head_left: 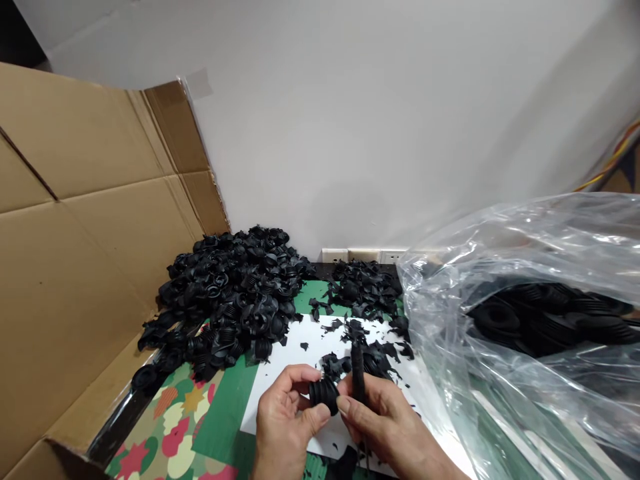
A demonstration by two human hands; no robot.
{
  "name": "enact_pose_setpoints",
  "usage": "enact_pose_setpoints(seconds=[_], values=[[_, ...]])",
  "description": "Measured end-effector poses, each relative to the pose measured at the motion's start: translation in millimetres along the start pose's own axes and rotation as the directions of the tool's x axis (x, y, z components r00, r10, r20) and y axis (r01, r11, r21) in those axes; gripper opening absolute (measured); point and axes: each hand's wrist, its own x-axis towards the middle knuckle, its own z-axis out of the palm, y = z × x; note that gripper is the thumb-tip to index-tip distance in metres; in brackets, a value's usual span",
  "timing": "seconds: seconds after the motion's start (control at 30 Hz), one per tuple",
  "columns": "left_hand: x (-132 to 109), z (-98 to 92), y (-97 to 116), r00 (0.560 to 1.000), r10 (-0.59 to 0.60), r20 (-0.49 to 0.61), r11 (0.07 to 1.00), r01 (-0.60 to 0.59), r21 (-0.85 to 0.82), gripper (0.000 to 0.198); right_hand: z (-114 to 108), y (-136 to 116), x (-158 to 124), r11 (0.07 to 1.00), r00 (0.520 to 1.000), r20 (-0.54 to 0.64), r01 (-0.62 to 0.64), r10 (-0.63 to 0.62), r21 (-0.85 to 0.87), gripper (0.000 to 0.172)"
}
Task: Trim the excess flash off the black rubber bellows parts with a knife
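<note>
My left hand (287, 420) is closed around a small black ribbed rubber bellows part (323, 393), thumb and fingers pinching it. My right hand (380, 420) grips a black-handled tool (357, 373) held upright, its tip against the part. Both hands are low in the view, over a white sheet (280, 373) on the table. Black rubber trimmings (367, 357) lie scattered just beyond my fingers.
A large heap of black rubber bellows parts (235, 297) sits at the back left. A smaller heap of scraps (365, 287) lies by the wall. A clear plastic bag (530, 320) holding more black parts fills the right. Cardboard (90, 233) stands at left.
</note>
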Motion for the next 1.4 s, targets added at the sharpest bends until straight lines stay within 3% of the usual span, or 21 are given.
enact_pose_setpoints(seconds=[0.2,0.43,0.67,1.03,1.4], values=[[-0.9,5.6,4.0,0.997,-0.041,-0.063,0.999,0.039,-0.020,0.025,-0.9,4.4,2.5,1.000,1.000,-0.013,0.002,-0.002,0.001,0.024],[3.6,-6.1,-3.8,0.998,-0.060,0.017,0.998,0.060,0.000,0.028,-2.9,3.7,1.2,0.998,0.999,-0.020,-0.037,0.036,-0.042,0.025],[2.7,-8.7,-8.7,0.998,-0.017,-0.067,1.000,0.017,-0.009,0.025,-1.6,3.2,2.4,1.000,1.000,-0.006,-0.024,0.024,-0.009,0.028],[4.5,-7.8,-7.9,0.991,-0.106,-0.086,0.993,0.110,0.039,0.018,0.8,5.6,3.1,0.997,0.998,-0.025,-0.058,0.056,-0.055,0.027],[3.7,-6.3,-1.1,0.999,-0.003,-0.047,0.992,0.009,0.125,0.020,3.4,1.3,0.2,0.995,0.998,-0.049,-0.037,0.032,-0.089,0.028]])
